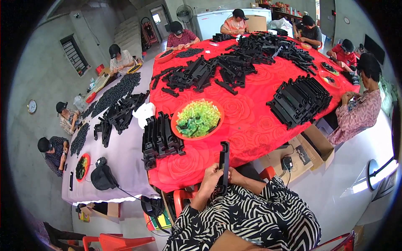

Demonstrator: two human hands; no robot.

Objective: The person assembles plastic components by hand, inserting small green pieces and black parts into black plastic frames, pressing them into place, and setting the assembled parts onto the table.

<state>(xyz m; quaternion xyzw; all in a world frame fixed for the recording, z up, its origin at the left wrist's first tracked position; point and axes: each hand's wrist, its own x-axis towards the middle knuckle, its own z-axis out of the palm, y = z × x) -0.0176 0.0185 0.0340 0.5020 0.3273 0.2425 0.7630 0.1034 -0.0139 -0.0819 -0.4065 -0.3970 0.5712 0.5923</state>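
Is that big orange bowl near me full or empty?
Full, it seems: yellow and green bits spread across the orange bowl, leaving mostly its rim showing.

Held bar (225, 161) before main table (247, 125) — on that table: bowl (173, 124), small pieces (197, 117) inside; stacked bars (162, 138) just left of bowl; rowed bars (299, 100) right; heaped bars (232, 67) behind; leftward, side table (130, 154) — more bars (119, 113) atop

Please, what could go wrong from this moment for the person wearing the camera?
The long black part, held upright in the left hand with the right hand close by, might slip toward the lap.

The red bowl heaped with green and yellow pieces stands close beside the row of black parts; a careless reach could spill some.

The cable hanging off the grey table could snag.
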